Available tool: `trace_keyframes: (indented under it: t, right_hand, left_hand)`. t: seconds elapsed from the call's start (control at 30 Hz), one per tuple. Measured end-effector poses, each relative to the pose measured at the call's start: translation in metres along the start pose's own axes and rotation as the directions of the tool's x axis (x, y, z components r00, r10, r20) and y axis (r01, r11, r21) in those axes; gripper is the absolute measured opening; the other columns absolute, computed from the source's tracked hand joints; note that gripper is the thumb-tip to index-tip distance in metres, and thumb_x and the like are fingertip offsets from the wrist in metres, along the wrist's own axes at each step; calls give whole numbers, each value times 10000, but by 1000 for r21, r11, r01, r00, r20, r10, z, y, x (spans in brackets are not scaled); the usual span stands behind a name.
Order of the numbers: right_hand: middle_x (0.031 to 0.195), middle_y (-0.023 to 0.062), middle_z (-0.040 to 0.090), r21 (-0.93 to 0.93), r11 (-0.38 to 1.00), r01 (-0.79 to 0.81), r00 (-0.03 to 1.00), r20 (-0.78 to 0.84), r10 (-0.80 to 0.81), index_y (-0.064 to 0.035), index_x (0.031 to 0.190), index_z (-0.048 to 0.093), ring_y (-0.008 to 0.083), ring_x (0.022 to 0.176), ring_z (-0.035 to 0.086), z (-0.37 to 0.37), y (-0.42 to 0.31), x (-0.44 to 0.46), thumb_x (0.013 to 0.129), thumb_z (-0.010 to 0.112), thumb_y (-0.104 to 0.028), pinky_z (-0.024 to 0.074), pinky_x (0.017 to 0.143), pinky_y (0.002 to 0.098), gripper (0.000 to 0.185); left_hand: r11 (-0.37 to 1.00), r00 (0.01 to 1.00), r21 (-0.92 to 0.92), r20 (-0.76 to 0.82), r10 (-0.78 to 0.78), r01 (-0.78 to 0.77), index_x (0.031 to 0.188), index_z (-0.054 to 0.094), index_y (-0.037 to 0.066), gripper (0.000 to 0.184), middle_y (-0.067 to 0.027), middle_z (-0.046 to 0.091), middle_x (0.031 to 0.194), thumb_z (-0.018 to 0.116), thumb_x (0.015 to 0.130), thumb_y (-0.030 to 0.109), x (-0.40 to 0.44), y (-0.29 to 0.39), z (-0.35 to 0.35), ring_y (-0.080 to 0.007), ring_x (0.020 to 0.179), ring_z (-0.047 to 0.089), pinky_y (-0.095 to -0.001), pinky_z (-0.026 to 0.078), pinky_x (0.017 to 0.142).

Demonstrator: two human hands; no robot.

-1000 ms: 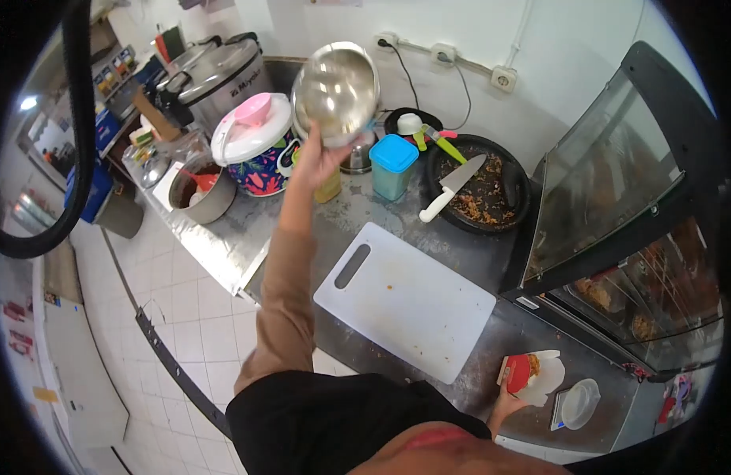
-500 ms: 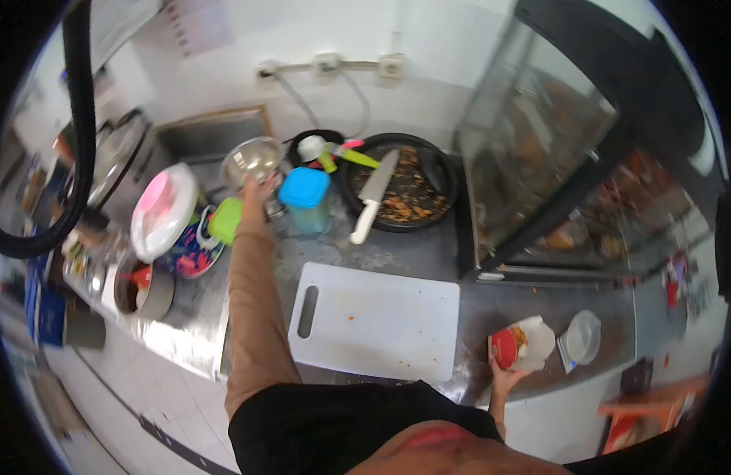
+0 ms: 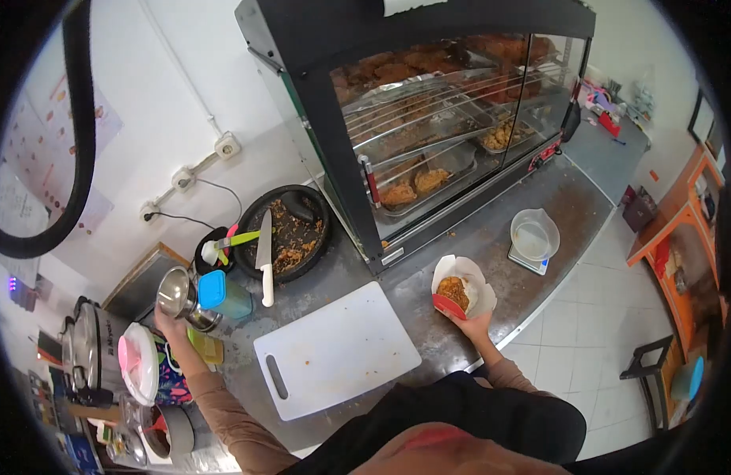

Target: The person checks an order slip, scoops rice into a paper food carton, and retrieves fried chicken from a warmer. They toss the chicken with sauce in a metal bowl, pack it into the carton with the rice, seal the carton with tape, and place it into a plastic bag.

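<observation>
My left hand (image 3: 169,324) is closed on the rim of a shiny metal bowl (image 3: 175,291), which tilts beside a second metal container (image 3: 203,315). A clear tub with a blue lid (image 3: 213,290) stands just right of these. In my right hand (image 3: 474,324), a red and white paper food box (image 3: 446,305) is held from below, its flaps spread open. Inside it lie a browned, fried-looking piece (image 3: 454,292) and something white, perhaps rice. Between my hands, a white cutting board (image 3: 338,348) with a few crumbs lies on the metal counter.
A knife (image 3: 264,252) rests across a black round pan (image 3: 290,267) of crumbs. Behind stands a glass display warmer (image 3: 429,127) with trays of fried food. A plastic bowl (image 3: 534,235) sits on a small scale (image 3: 529,260). At left are a cooker (image 3: 104,340) and a pot (image 3: 179,437).
My view has swung to the right, bringing the display warmer fully into sight. The metal bowl in my left hand now shows apart from the second metal container. My right hand still holds the food box.
</observation>
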State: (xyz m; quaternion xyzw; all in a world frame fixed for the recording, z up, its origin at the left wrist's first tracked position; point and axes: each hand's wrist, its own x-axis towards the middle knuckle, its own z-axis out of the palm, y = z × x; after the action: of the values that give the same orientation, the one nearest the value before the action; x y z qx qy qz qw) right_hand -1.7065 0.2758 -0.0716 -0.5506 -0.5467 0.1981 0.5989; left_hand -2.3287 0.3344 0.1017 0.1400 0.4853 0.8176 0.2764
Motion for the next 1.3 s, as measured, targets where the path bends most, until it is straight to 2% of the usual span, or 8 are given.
trace_keyframes:
  t: [0.13, 0.33, 0.5, 0.6, 0.7, 0.83, 0.97, 1.3]
  right_hand:
    - [1049, 121, 453, 330, 929, -167, 984, 109, 138, 10, 1096, 332, 204, 980, 468, -22, -24, 15, 508, 762, -83, 430, 794, 325, 735]
    - [935, 100, 527, 296, 855, -427, 896, 265, 356, 28, 971, 439, 171, 889, 518, -93, 27, 31, 519, 745, -30, 441, 762, 300, 550]
    - [976, 81, 477, 329, 800, -501, 843, 396, 365, 2, 1076, 373, 168, 889, 498, -203, 30, 57, 527, 768, -176, 417, 780, 285, 699]
    - [1000, 85, 464, 308, 804, -508, 843, 368, 392, 4, 1079, 363, 176, 903, 492, -275, 50, 73, 527, 769, -186, 415, 791, 289, 711]
    - [944, 118, 518, 300, 865, -401, 916, 110, 387, 38, 1024, 395, 194, 859, 531, -333, 71, 88, 545, 746, -88, 453, 756, 309, 606]
    - [979, 119, 496, 135, 953, -271, 922, -250, 297, 38, 1027, 397, 190, 890, 511, -412, 137, 125, 469, 798, -232, 449, 748, 314, 738]
    - [947, 120, 522, 135, 952, -275, 894, -327, 305, 66, 1002, 419, 182, 859, 525, -475, 190, 220, 528, 760, -119, 454, 724, 305, 613]
    - [1141, 146, 323, 61, 998, -27, 975, -217, 40, -23, 1174, 195, 231, 1049, 373, -603, 389, 452, 560, 715, -48, 411, 808, 321, 805]
  left_hand:
    - [732, 746, 153, 77, 661, -664, 1187, 115, 20, 555, -203, 400, 1123, 487, 797, 154, -138, 47, 131, -270, 1031, 430, -358, 323, 887]
    - [147, -23, -87, 920, 390, -985, 1270, 102, 110, 873, -174, 499, 1051, 156, 658, 729, -325, 87, 345, -240, 890, 527, -294, 392, 741]
    - [108, 329, 318, 809, 487, -942, 1183, 409, 162, 633, -168, 511, 1031, 138, 798, 585, -332, 102, 462, -203, 938, 469, -292, 363, 764]
    - [-111, -92, 8, 506, 857, -994, 999, 573, 88, 286, -83, 568, 759, 381, 812, 188, -337, 51, 482, -151, 689, 535, -262, 428, 683]
    - [765, 687, -237, 339, 643, -599, 1048, 504, -24, 338, -184, 498, 1027, 309, 802, 102, -439, -5, 501, -228, 943, 500, -312, 416, 819]
    - [790, 513, -176, 674, 531, -587, 1059, 466, -75, 837, -193, 458, 1104, 91, 765, 613, -537, -152, 501, -275, 1097, 371, -388, 238, 951]
    - [947, 445, 302, 867, -226, -107, 969, 555, -22, 773, -144, 508, 1061, 71, 803, 558, -637, -309, 523, -222, 1081, 382, -341, 177, 962]
    - [682, 222, 700, 645, -731, 213, 1055, 514, 29, 667, -138, 565, 901, 200, 805, 562, -851, -558, 657, -199, 684, 583, -259, 485, 565]
